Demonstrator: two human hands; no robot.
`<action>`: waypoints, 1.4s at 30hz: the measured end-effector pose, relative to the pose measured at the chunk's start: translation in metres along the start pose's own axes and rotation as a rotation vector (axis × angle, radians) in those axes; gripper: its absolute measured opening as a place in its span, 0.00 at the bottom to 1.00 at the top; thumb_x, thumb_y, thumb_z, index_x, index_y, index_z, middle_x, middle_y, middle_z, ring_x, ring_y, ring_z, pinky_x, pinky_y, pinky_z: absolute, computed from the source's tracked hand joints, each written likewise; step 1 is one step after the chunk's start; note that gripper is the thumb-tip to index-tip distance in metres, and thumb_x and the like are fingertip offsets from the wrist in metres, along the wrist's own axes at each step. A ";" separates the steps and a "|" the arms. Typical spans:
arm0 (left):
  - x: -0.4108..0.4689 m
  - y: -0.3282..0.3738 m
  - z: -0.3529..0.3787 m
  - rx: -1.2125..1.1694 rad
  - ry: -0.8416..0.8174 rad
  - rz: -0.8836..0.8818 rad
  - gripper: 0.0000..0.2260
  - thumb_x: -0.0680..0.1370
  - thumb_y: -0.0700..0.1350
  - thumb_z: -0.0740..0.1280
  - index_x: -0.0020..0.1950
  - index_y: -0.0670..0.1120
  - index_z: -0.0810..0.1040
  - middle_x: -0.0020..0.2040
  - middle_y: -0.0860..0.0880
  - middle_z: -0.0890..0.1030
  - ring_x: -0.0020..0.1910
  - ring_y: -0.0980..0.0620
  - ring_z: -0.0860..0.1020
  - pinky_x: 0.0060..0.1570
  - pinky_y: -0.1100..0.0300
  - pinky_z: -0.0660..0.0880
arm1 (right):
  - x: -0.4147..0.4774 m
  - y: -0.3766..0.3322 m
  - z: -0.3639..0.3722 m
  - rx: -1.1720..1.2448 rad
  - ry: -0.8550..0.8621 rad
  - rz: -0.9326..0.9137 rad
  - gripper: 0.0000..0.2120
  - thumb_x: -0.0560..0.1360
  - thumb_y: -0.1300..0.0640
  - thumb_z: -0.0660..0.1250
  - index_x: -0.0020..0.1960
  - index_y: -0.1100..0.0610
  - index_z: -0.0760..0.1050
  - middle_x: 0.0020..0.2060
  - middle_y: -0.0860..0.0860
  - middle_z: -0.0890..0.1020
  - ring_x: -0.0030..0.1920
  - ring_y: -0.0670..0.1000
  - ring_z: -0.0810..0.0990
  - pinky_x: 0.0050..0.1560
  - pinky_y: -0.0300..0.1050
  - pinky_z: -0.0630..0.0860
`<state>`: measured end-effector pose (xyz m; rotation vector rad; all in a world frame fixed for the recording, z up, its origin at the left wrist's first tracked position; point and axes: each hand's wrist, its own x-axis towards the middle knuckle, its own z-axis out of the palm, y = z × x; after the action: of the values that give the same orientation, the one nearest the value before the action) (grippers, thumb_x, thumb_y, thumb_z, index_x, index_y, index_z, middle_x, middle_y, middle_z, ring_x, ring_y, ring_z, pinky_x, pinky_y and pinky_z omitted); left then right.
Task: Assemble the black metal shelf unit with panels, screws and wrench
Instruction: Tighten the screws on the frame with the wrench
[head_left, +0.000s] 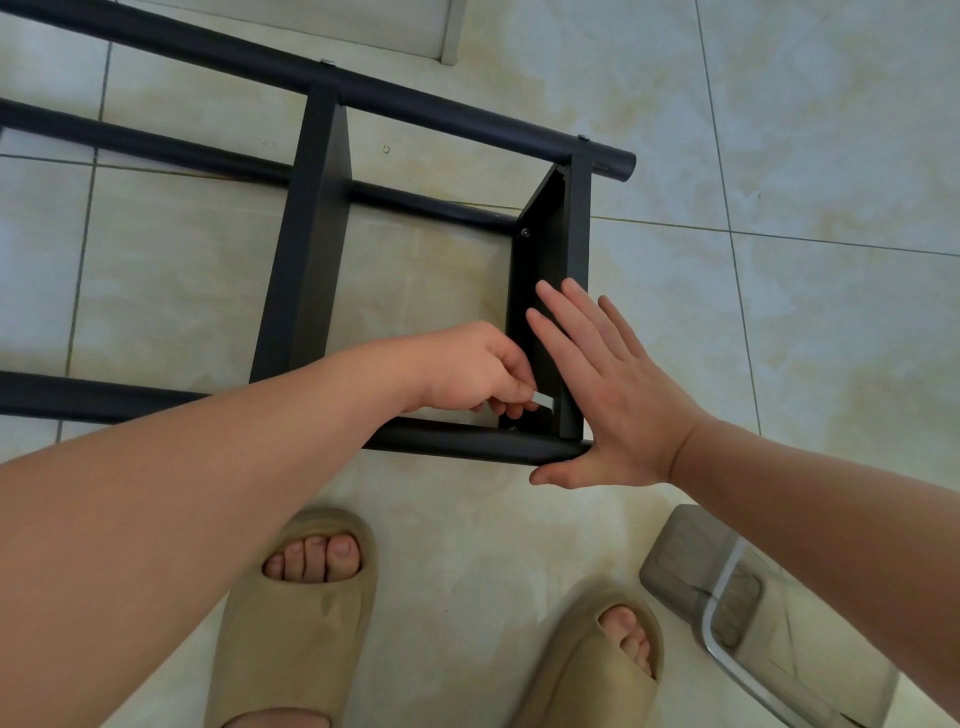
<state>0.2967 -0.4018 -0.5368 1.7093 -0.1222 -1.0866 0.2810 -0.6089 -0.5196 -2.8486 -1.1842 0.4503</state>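
Shelf unit (322, 218) on floor (779, 156)

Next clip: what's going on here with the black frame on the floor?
A person is assembling a black shelf frame lying on the tiled floor. Their left hand pinches a small silver wrench at the near corner, where the end panel meets the near tube. The right hand lies flat, fingers straight, against that panel. A second panel sits between the tubes further left.
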 end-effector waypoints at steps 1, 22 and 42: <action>0.000 0.000 0.000 0.008 -0.003 -0.001 0.08 0.80 0.40 0.67 0.42 0.48 0.82 0.38 0.52 0.82 0.38 0.57 0.77 0.40 0.63 0.72 | 0.000 0.000 0.000 0.001 0.000 0.000 0.62 0.66 0.20 0.62 0.82 0.64 0.49 0.82 0.59 0.46 0.82 0.59 0.41 0.79 0.66 0.49; -0.003 -0.005 0.004 0.132 -0.108 -0.009 0.07 0.78 0.45 0.71 0.40 0.53 0.82 0.35 0.54 0.81 0.34 0.58 0.76 0.42 0.63 0.72 | -0.001 0.000 0.000 0.023 0.019 -0.001 0.62 0.65 0.21 0.61 0.82 0.63 0.50 0.82 0.58 0.47 0.82 0.59 0.41 0.79 0.65 0.50; 0.007 0.001 0.007 -0.421 0.007 -0.161 0.02 0.80 0.41 0.68 0.48 0.46 0.80 0.36 0.51 0.80 0.36 0.56 0.76 0.37 0.63 0.71 | 0.000 0.001 0.000 0.021 0.012 -0.004 0.61 0.66 0.20 0.60 0.82 0.63 0.50 0.82 0.58 0.47 0.82 0.59 0.41 0.78 0.66 0.52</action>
<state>0.2962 -0.4107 -0.5407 1.3590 0.2380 -1.1313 0.2811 -0.6097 -0.5196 -2.8269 -1.1764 0.4419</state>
